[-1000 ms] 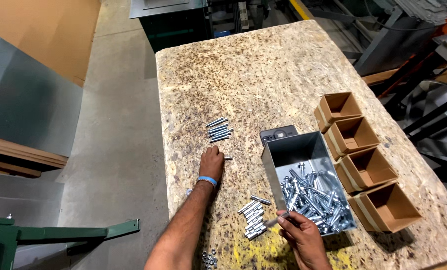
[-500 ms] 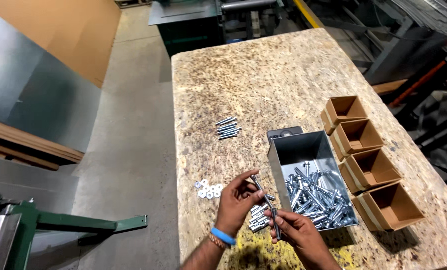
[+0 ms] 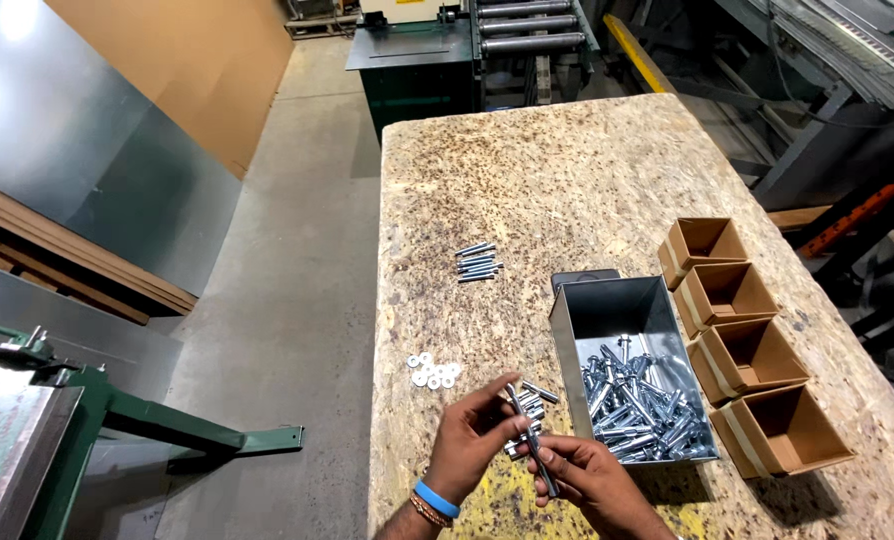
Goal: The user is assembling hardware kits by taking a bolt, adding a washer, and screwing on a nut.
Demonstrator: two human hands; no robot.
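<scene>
Head view looked down on a chipboard bench (image 3: 567, 180) where both hands met near its front edge over one long bolt (image 3: 532, 450). Left hand (image 3: 472, 440), with a blue wristband, pinched the bolt's upper end between thumb and fingertips, closed on it; right hand (image 3: 592, 480) gripped the lower end, fingers curled round the shank, so the bolt lay slanted between them, clear of the bench top. Whether a washer already sat on the shank could not be told, the fingers covering it. Just under the hands lay a small pile of bolts (image 3: 532, 400), and to their left, near but apart, a cluster of washers (image 3: 432, 372). Farther up the bench a neat row of bolts (image 3: 479, 262) lay on its own. To the right stood an open metal bin (image 3: 607, 310) heaped with loose bolts, and beside it four empty cardboard boxes (image 3: 742, 350) in a row. Judged from this, the step in hand was fitting or checking a single bolt taken from the stock, with the work far from finished. A next move would call for one hand to let go and take a washer while the other kept the bolt steady.
</scene>
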